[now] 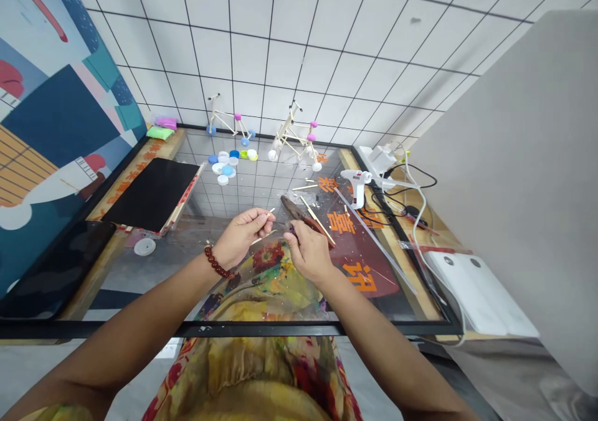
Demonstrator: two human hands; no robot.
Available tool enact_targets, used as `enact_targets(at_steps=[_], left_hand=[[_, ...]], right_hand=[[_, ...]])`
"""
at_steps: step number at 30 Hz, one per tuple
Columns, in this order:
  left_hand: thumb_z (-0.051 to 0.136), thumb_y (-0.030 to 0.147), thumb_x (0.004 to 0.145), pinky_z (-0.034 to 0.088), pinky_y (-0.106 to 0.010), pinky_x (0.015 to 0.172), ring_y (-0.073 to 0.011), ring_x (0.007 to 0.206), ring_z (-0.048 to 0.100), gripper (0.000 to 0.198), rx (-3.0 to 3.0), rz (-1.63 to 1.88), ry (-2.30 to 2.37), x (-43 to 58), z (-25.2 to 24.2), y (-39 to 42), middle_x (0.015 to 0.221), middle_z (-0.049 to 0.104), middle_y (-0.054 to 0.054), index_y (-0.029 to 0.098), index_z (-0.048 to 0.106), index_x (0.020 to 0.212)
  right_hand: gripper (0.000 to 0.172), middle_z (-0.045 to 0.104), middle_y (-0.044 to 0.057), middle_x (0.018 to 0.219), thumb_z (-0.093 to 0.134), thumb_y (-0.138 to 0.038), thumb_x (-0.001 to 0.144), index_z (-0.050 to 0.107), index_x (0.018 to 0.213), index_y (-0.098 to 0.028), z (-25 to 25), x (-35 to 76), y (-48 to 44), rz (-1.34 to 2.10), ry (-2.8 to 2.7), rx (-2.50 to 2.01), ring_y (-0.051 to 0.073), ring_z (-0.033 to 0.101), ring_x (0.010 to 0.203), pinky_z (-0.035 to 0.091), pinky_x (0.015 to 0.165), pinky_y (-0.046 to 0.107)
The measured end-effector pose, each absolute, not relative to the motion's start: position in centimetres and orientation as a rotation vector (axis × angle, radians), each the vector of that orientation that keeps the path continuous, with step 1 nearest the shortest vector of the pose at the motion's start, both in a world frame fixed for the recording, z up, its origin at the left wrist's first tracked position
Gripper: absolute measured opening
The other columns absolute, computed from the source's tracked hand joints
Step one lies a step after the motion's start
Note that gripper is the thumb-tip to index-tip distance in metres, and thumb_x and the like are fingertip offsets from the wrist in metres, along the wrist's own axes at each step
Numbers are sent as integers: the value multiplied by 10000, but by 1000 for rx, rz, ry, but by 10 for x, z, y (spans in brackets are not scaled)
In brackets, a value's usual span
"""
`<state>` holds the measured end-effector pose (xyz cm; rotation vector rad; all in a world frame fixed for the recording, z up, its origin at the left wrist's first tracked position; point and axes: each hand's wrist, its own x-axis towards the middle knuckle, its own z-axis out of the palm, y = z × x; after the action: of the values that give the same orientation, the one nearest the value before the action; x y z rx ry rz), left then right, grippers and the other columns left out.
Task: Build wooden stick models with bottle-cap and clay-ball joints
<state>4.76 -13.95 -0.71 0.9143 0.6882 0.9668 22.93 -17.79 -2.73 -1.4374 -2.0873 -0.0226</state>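
My left hand [243,233] hovers over the glass table [196,234] with its fingers pinched on a thin wooden stick [270,211]. A red bead bracelet [215,263] circles that wrist. Just to the right, my right hand [307,250] is closed round the handles of dark pliers [295,211], whose jaws point up and left toward the stick. A longer wooden stick [316,220] lies across the pliers on the glass.
Two stick-and-cap bicycle models [228,124] [295,137] stand by the tiled wall. Several bottle caps [228,162], a black board [152,193], a white cap [144,246], a glue gun [357,184] with cables, a clear ruler [374,237] and a white device [471,287] lie around.
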Motion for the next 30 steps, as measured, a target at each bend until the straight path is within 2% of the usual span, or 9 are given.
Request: enact_targets(at_steps=[6, 10, 13, 16, 19, 22, 27, 30], left_hand=[[757, 333, 753, 518, -292, 742, -144, 717, 674, 266, 734, 892, 653, 46, -1, -141, 788, 701, -37, 148, 639, 902], [772, 241, 738, 519, -332, 844, -165, 866, 685, 210, 680, 933, 644, 48, 0, -142, 915, 721, -61, 149, 629, 861], [791, 220, 712, 511, -257, 779, -113, 794, 649, 191, 667, 987, 644, 50, -1, -141, 852, 691, -21, 141, 641, 800], [810, 245, 686, 492, -213, 672, -77, 653, 604, 221, 675, 992, 670, 50, -3, -140, 718, 648, 14, 144, 652, 802], [821, 275, 665, 509, -239, 681, -98, 652, 627, 259, 749, 979, 726, 49, -4, -139, 708, 674, -6, 141, 649, 804], [821, 311, 655, 514, -258, 677, -108, 636, 626, 268, 936, 1017, 814, 47, -5, -139, 689, 685, -17, 133, 660, 775], [795, 353, 670, 493, -258, 642, -109, 609, 592, 244, 1176, 1057, 910, 46, -8, -138, 654, 674, -15, 138, 697, 727], [783, 359, 677, 497, -269, 653, -113, 612, 591, 242, 1140, 1057, 929, 46, -6, -138, 682, 688, -31, 136, 710, 736]], right_hand=[[362, 704, 127, 944, 335, -375, 989, 561, 1133, -131, -26, 231, -177, -16, -2039, -1494, 237, 662, 849, 446, 672, 307], [347, 704, 114, 973, 396, -410, 967, 555, 1143, -156, -22, 230, -178, 139, -1962, -1451, 227, 655, 839, 471, 706, 317], [395, 694, 67, 876, 584, -502, 858, 577, 1082, -177, -21, 226, -178, 333, -1853, -1422, 196, 626, 710, 475, 647, 296], [381, 673, 27, 797, 690, -495, 781, 615, 1004, -196, -22, 222, -178, 480, -1834, -1338, 164, 594, 662, 464, 624, 269], [239, 623, -5, 703, 621, -429, 857, 645, 914, -199, -23, 221, -177, 566, -1867, -1229, 130, 538, 613, 429, 613, 249], [252, 557, -20, 650, 527, -397, 916, 635, 829, -185, -23, 224, -175, 636, -1771, -1216, 117, 490, 594, 402, 594, 238], [239, 622, 0, 779, 523, -400, 908, 645, 897, -195, -21, 228, -170, 758, -1560, -1238, 154, 562, 740, 456, 694, 266], [238, 639, 7, 791, 545, -399, 893, 664, 874, -195, -20, 227, -169, 804, -1551, -1230, 165, 576, 757, 465, 711, 282]])
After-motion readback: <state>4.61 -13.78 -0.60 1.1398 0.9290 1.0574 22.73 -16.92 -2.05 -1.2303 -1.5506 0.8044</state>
